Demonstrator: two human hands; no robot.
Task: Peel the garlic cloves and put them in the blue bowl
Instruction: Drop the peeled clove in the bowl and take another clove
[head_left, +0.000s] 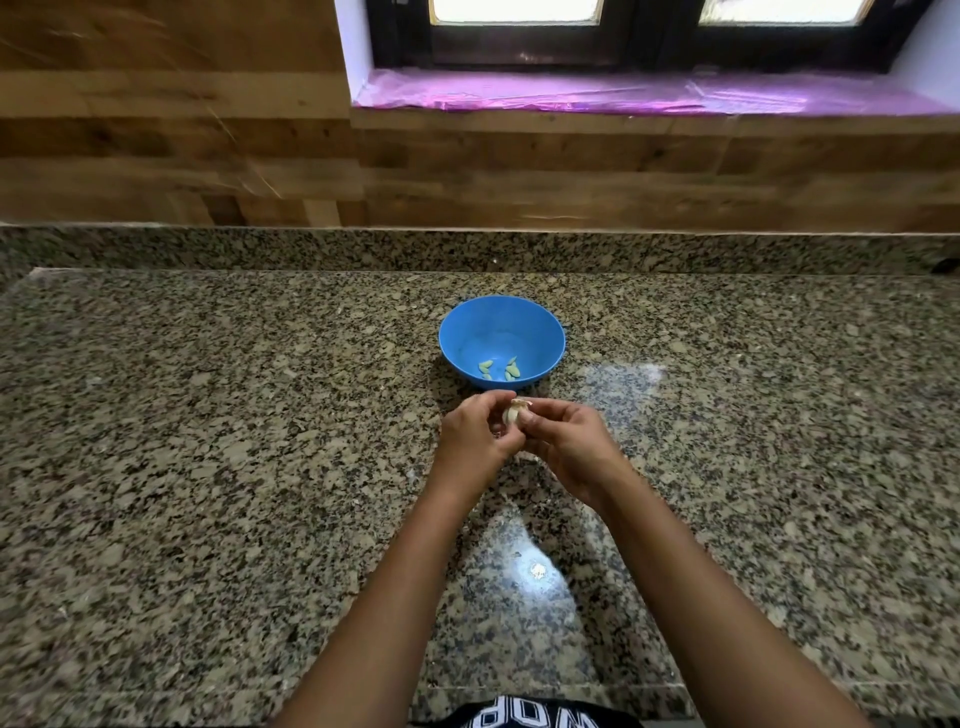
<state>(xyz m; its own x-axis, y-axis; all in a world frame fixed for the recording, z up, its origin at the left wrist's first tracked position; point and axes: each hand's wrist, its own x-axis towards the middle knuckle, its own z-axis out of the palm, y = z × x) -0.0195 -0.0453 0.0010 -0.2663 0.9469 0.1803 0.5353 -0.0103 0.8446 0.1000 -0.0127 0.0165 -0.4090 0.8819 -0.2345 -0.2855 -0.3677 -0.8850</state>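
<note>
Left hand (475, 441), right hand (570, 447), garlic clove (511, 414) pinched between

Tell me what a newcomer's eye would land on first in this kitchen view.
The blue bowl stands out at the middle of the speckled granite counter, with a few peeled cloves lying in its near side. Just in front of it, the left hand and right hand pinch a garlic clove between them. Behind, bright pink film lies below the window.

Single head cam, wide-angle, facing fwd and down — counter (208, 415) close below, window (649, 36) ahead
</note>
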